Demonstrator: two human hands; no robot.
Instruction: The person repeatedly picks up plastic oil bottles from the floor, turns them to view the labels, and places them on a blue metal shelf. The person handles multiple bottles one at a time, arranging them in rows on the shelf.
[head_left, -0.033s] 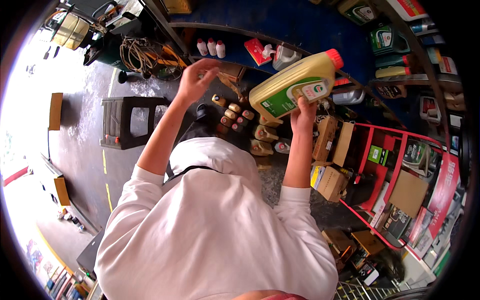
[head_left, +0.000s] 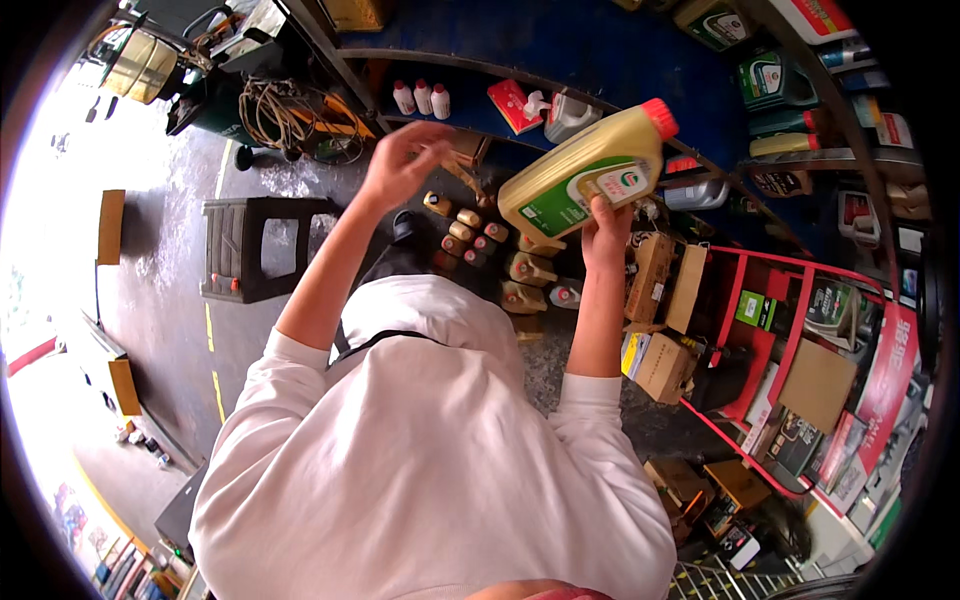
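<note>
One red-capped yellow oil jug (head_left: 570, 178) is held tilted in the right hand (head_left: 607, 227). The left hand (head_left: 399, 166) is raised; three white bottles (head_left: 422, 98) are shelved beyond.

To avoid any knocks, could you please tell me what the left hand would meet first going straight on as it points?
Probably the lower shelf, near the red box lying on it, though depth is unclear and the left hand might pass above.
</note>
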